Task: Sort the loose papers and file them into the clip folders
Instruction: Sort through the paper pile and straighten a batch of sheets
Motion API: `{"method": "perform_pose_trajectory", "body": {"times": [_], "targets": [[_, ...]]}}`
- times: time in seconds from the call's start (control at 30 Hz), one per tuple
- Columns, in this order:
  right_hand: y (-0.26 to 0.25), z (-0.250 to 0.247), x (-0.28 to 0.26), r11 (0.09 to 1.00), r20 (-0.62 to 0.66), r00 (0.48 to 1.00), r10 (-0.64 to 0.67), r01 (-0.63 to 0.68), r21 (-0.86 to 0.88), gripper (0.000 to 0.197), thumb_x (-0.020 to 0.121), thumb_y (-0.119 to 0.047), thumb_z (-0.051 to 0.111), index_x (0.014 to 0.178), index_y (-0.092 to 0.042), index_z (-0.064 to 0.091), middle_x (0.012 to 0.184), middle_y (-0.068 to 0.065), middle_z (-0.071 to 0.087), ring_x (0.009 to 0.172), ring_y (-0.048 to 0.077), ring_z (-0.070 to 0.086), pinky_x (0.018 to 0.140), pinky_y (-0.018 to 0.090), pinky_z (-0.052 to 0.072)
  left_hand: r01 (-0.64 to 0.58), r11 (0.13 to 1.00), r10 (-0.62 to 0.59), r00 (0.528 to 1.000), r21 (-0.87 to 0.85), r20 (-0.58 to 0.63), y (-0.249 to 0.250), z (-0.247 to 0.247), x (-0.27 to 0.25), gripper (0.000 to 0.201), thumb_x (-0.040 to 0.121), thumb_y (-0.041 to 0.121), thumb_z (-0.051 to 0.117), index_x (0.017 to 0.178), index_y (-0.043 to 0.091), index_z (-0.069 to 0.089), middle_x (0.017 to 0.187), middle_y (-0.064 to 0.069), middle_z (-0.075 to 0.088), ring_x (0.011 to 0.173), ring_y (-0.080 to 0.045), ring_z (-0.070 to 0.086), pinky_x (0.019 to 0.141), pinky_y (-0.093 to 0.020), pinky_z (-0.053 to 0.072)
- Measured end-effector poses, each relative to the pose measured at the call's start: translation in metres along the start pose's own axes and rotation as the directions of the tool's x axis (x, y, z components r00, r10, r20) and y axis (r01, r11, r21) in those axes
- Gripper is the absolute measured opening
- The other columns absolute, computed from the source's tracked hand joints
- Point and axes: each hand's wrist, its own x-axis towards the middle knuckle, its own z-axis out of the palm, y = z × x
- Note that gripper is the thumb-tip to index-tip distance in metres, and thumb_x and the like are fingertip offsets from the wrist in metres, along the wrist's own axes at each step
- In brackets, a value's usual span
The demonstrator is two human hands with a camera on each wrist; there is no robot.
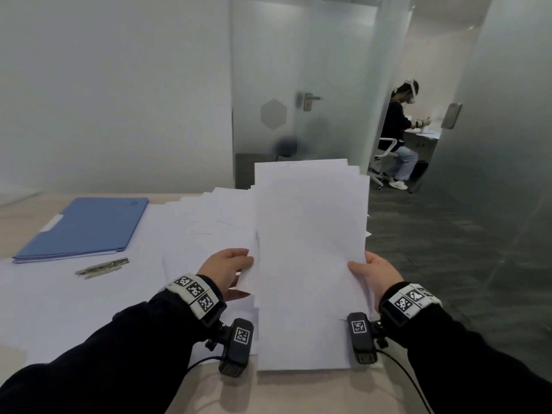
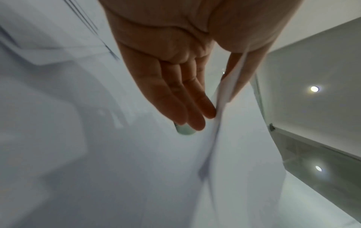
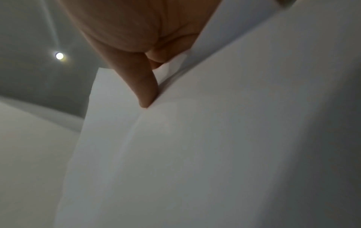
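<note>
Going from the left, we count one blue clip folder (image 1: 83,228) lying closed and flat on the table (image 1: 298,392). Just in front of it lies one loose metal clip bar (image 1: 103,268), apart from the folder. Further right, loose white sheets (image 1: 209,216) fan out over the table, too overlapped for us to count.

Our two hands hold one stack of papers (image 1: 310,264) between them, tilted up with its near edge down by the table. Our left hand (image 1: 225,270) takes the stack's left edge: in the left wrist view the fingers (image 2: 187,98) lie straight and together against one face, and the thumb presses the other, so the edge is pinched. Our right hand (image 1: 376,274) takes the right edge, thumb on the front; the right wrist view shows one finger (image 3: 144,86) pressed against the back of the paper, the others hidden.

At far right, one person (image 1: 398,135) sits in another room.
</note>
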Motion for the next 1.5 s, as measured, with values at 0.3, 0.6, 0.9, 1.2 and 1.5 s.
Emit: {"method": "perform_pose_trajectory", "body": {"times": [0.3,0.6,0.9,1.2,1.5], "targets": [[0.015,-0.085,0.015,0.839,-0.325,0.940,0.100,-0.256,-0.480,0.034,0.090,-0.002,0.062,0.124,0.001,0.060,0.122,0.020,0.064,0.092,0.022,0.057,0.079,0.029,0.046,0.089,0.996,-0.083,0.985,0.032,-0.154,-0.016,-0.023,0.021,0.028,0.091,0.008,0.061,0.119,0.014,0.062,0.120,-0.017,0.060,0.094,-0.032,0.060,0.062,-0.044,0.060],[0.018,-0.056,0.006,0.692,-0.228,0.965,0.129,-0.252,-0.677,0.023,0.086,-0.005,0.061,0.109,0.000,0.066,0.110,0.019,0.068,0.100,0.032,0.065,0.089,0.035,0.051,-0.034,0.999,0.037,0.996,0.039,-0.078,0.022,0.000,0.005,0.024,0.092,0.019,0.063,0.115,0.018,0.060,0.118,-0.014,0.060,0.097,-0.034,0.061,0.074,-0.048,0.059],[0.022,-0.041,-0.014,0.835,-0.134,0.964,0.231,-0.267,-0.482,0.009,0.093,-0.017,0.059,0.084,-0.017,0.060,0.104,0.007,0.061,0.100,0.023,0.056,0.096,0.033,0.046,-0.241,0.834,0.081,0.943,0.496,0.323,0.014,0.118,-0.022,0.016,0.089,0.037,0.066,0.082,0.023,0.066,0.090,0.001,0.064,0.091,-0.022,0.058,0.077,-0.031,0.047],[0.030,-0.045,-0.010,0.862,-0.078,0.958,0.277,-0.284,-0.420,0.079,0.064,-0.054,0.075,0.121,-0.002,0.063,0.123,0.015,0.065,0.112,0.031,0.063,0.103,0.045,0.046,-0.285,0.712,0.045,0.931,0.642,0.362,-0.011,0.106,-0.019,0.032,0.097,0.030,0.056,0.125,0.017,0.066,0.136,0.002,0.059,0.130,-0.015,0.050,0.104,-0.020,0.031],[0.013,-0.002,-0.016,0.722,-0.015,0.956,0.292,-0.231,-0.652,0.046,0.092,-0.012,0.060,0.136,-0.004,0.050,0.138,0.017,0.052,0.130,0.031,0.049,0.107,0.037,0.041,0.020,0.279,-0.207,0.977,0.960,0.040,-0.012,0.012,-0.010,0.062,0.089,0.037,0.049,0.147,0.017,0.039,0.154,-0.010,0.034,0.141,-0.030,0.034,0.112,-0.031,0.029]]}}
